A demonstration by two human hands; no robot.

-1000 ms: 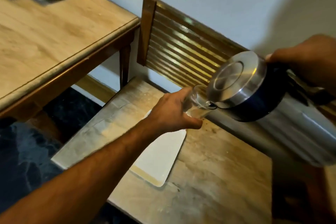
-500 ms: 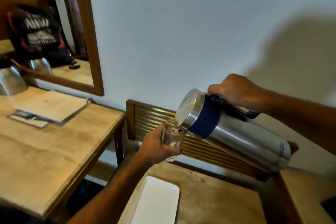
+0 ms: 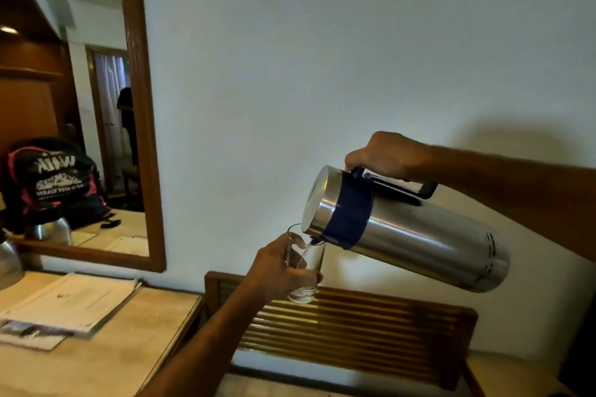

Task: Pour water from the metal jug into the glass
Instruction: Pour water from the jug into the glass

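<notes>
My left hand (image 3: 279, 271) is wrapped around a clear glass (image 3: 306, 263) and holds it in the air in front of the white wall. A steel jug (image 3: 416, 235) with a dark blue collar and handle is tipped nearly level, its spout over the glass rim. My right hand (image 3: 387, 155) grips the jug's blue handle from above. A thin stream of water runs from the spout into the glass, and a little water sits at the bottom of the glass.
A wooden slatted rack (image 3: 348, 329) stands against the wall below the glass. A wooden desk (image 3: 106, 361) at the left carries papers (image 3: 71, 303). A framed mirror (image 3: 142, 138) hangs above it, reflecting a dark bag and a metal pot.
The view has tilted up toward the wall. Both hands have risen with the glass and jug, the jug is tipped further, and water now flows into the glass.
</notes>
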